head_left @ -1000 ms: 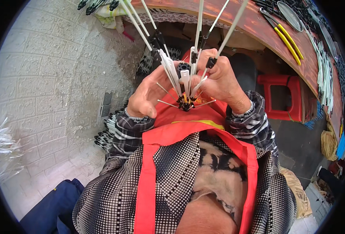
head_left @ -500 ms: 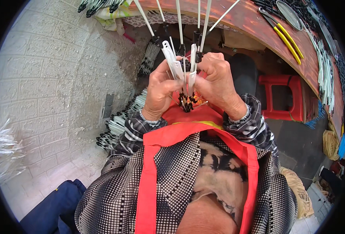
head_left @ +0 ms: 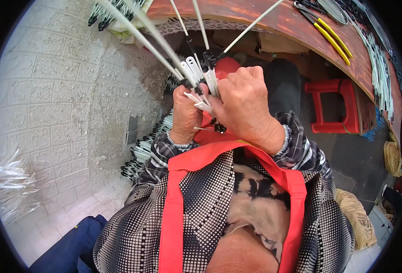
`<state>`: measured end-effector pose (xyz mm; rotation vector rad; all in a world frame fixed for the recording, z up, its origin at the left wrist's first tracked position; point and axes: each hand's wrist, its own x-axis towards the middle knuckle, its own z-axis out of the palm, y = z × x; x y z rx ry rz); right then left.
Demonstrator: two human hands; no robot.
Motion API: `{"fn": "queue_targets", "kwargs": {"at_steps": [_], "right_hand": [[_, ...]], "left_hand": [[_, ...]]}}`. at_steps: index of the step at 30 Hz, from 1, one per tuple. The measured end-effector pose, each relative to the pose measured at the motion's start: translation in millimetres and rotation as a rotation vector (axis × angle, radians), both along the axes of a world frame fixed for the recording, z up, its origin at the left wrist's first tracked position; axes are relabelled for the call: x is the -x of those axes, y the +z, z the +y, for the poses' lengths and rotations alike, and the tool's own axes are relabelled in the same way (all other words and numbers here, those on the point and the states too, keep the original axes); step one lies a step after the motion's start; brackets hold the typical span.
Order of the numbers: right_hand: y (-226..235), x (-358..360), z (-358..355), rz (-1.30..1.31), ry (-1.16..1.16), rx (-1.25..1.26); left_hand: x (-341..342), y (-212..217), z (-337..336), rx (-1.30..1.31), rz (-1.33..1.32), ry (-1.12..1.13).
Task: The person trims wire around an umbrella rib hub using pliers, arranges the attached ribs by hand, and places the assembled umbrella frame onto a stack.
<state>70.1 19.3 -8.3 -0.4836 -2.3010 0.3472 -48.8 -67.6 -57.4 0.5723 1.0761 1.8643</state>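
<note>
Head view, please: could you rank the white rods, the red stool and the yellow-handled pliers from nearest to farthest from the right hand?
1. White rods, gripped at the right hand.
2. Red stool, on the floor to the right.
3. Yellow-handled pliers, on the wooden bench, upper right.

Both hands are raised close together in front of the chest, forearms rising from the lower edge in checked sleeves. The left hand (head_left: 186, 114) is curled, knuckles outward, fingers pinched shut at its top. The right hand (head_left: 244, 105) sits just beside it, touching at the fingertips, back of the hand facing up, fingers bent forward and closed. Both wrists are flexed slightly inward.
</note>
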Motion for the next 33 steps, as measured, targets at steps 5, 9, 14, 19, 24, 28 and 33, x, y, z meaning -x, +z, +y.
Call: {"fn": "queue_targets", "kwargs": {"at_steps": [5,9,14,19,24,28,33], "right_hand": [[29,-2,6,-0.391,0.243,0.167],[42,-6,25,-0.277,0.245,0.475],[10,2,45,0.023,0.32,0.43],[2,13,46,0.063,0.543,0.637],[13,12,49,-0.096,0.605,1.009],[2,12,52,-0.069,0.65,1.375],[-22,9,42,0.207,0.664,1.697]], "left_hand": [[15,-2,0,-0.089,-0.172,-0.029],[36,-16,4,-0.27,-0.289,-0.29],[32,-16,2,-0.293,-0.318,-0.29],[30,-17,4,-0.266,-0.276,-0.304],[31,-22,6,-0.311,-0.227,-0.383],[25,-24,8,-0.318,-0.275,-0.342],[20,-15,9,-0.227,-0.352,-0.235]]}}
